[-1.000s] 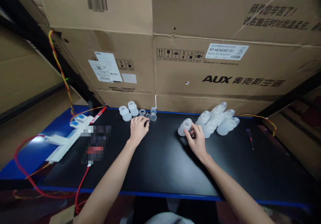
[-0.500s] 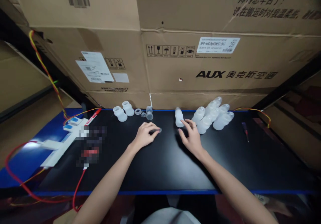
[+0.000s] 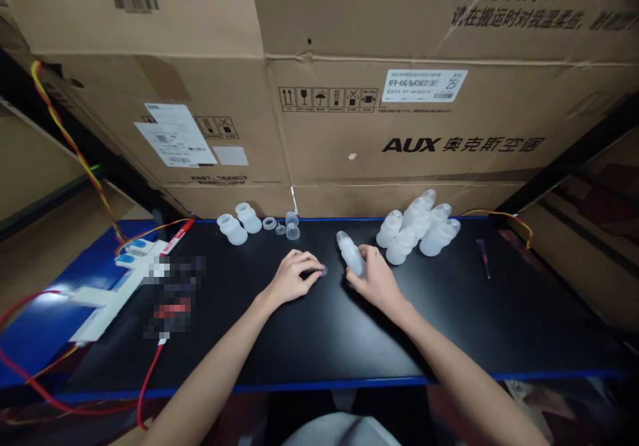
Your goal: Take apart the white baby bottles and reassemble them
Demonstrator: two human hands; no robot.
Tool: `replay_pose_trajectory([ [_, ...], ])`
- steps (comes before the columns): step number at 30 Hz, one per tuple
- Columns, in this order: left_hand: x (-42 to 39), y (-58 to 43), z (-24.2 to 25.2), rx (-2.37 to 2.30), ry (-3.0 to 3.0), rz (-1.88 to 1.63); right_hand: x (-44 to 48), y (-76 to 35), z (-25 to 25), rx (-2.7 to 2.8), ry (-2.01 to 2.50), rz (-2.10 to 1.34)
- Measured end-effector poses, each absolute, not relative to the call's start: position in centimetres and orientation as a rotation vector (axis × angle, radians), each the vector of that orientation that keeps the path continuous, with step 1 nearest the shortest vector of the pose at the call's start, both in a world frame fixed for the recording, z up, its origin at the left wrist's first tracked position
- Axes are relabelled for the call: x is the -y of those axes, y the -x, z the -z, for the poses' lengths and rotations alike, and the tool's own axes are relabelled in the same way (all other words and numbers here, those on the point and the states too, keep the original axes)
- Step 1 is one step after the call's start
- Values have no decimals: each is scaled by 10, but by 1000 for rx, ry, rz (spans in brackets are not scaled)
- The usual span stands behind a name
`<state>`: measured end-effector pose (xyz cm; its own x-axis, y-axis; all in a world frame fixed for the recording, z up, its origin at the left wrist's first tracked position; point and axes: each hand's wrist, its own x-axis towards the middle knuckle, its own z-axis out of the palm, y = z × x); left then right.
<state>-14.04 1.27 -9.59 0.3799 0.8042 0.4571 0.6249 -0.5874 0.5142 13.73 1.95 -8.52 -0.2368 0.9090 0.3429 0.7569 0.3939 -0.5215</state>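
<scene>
My right hand is closed round a small white baby bottle with a clear domed top, tilted with its top to the upper left. To its left, my left hand pinches a small clear round piece just above the black tabletop; the fingers partly cover it. Several capped white bottles stand close together to the right of my right hand. At the back left are two bottles without tops. Beside them lie a ring, a small clear teat-like part and two clear caps.
A large cardboard box walls off the back of the black table. At left lie a white power strip, a red-and-white marker and red cables. A screwdriver lies at right.
My right hand has closed round the bottle, which has come off the table toward me and tilted. My left hand keeps its pinch on the small clear piece. The view has shifted slightly.
</scene>
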Motion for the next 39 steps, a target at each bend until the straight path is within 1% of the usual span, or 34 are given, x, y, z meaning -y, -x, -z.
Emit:
replay_pose_trajectory([
  [4, -12, 140, 95, -1263, -2396, -1003, -22, -146, 85, 2110, 1438, -544],
  [9, -12, 141, 96, -1273, -2410, -994, -34, -148, 94, 1840, 1262, -884],
  [13, -12, 141, 96, -1267, -2413, -985, -43, -147, 106, 1705, 1097, -954],
  [22, -11, 139, 96, -1275, -2357, -992, -53, -147, 117, 1886, 1128, -749],
  [28, -10, 134, 101, -1263, -2124, -1080, -51, -141, 118, 1965, 1262, -476],
  [34, -5, 126, 100, -1218, -1922, -1106, -14, -127, 105, 1944, 1316, -171],
  [36, -3, 120, 98, -1153, -1790, -1086, -2, -122, 96, 2032, 1217, -127],
  [39, -1, 114, 95, -1042, -1581, -1076, 5, -117, 88, 2234, 937, -191],
])
